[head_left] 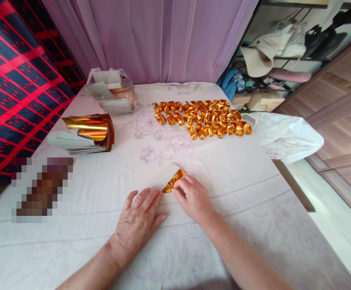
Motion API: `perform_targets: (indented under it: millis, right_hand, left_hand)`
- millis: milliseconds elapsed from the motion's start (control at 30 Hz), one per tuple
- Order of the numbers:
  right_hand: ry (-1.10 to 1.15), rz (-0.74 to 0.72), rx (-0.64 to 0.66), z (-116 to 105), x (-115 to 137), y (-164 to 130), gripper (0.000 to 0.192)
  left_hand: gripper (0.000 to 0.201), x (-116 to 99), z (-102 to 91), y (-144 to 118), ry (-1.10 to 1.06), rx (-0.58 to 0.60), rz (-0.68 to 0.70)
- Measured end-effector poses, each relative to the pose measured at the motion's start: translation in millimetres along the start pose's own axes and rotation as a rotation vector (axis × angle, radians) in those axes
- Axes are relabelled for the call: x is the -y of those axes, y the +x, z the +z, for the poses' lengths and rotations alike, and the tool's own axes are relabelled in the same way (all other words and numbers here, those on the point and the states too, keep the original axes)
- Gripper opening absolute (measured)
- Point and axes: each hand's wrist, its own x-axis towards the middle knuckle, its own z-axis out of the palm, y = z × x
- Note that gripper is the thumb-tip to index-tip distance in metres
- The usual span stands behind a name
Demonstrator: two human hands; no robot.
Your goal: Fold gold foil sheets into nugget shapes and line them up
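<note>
White cloth [224, 193] over table, taken as landmark. Far left corner: clear plastic bag [112, 90] holding paper sheets. Nearer, left edge: stack of gold foil sheets [86, 133], curled. Far centre: rows of folded gold pieces [202, 117]. Near centre: left hand [137, 221] flat, fingers apart, palm down. Right hand [193, 197] fingertips pressed on folded gold paper [172, 182]. No legible writing.
</note>
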Motion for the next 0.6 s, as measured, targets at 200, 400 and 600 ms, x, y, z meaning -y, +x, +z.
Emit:
perform_targets:
  millis: [200,400,600]
  right_hand:
    - [0.0,0.008,-0.014,2,0,0,0.009]
    - [-0.002,-0.01,-0.03,3,1,0,0.009]
    - [0.021,-0.065,-0.047,3,-3,-2,0.009]
  left_hand:
    - [0.043,-1,-4.6,1,0.019,-0.066,0.003]
    - [0.038,-18,-5.0,11,0.005,-0.035,-0.011]
    - [0.045,-28,3.0,18,-0.014,0.044,-0.076]
